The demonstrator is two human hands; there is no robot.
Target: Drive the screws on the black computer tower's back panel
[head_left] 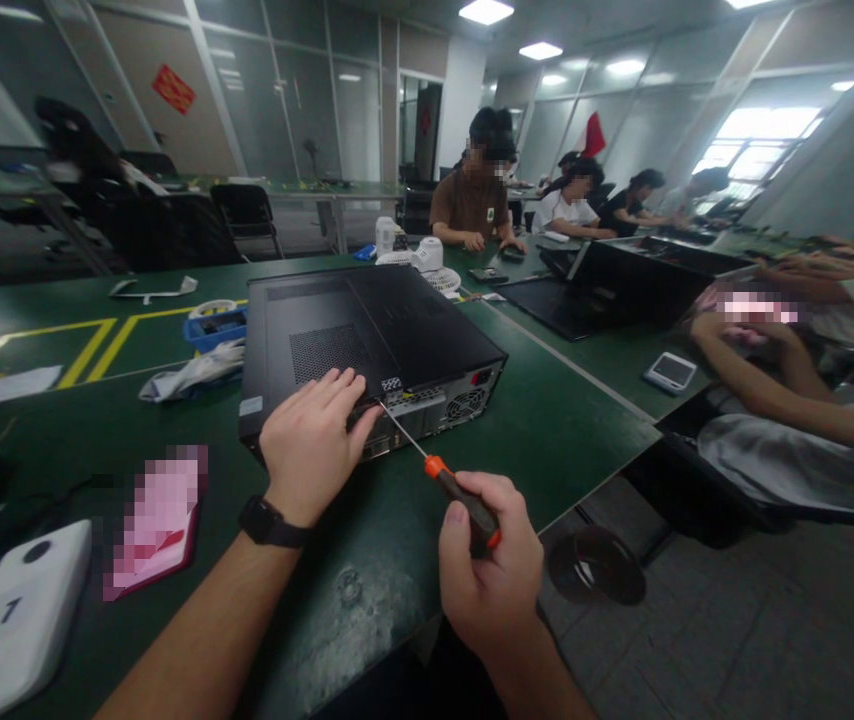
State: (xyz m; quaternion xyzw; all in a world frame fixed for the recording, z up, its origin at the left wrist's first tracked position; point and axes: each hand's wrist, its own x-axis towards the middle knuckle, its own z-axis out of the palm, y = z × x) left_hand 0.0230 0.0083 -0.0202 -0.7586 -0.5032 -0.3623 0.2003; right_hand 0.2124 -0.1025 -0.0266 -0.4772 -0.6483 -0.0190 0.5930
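A black desktop computer case lies flat on the green table, its rear panel with the fan grille turned toward me. My left hand, with a dark watch on its wrist, rests on the case's near rear edge. Its fingers lie over the top and its thumb stands apart by the rear edge. My right hand is closed round the handle of a screwdriver with orange and dark parts. The shaft points up and left, and its tip meets the rear edge beside my left thumb. The exact contact spot is too small to make out.
Left of the case are a blue tray, a crumpled glove-like cloth, a pink phone and a white device marked 1. Small white fans stand behind. At right, people sit near another open case.
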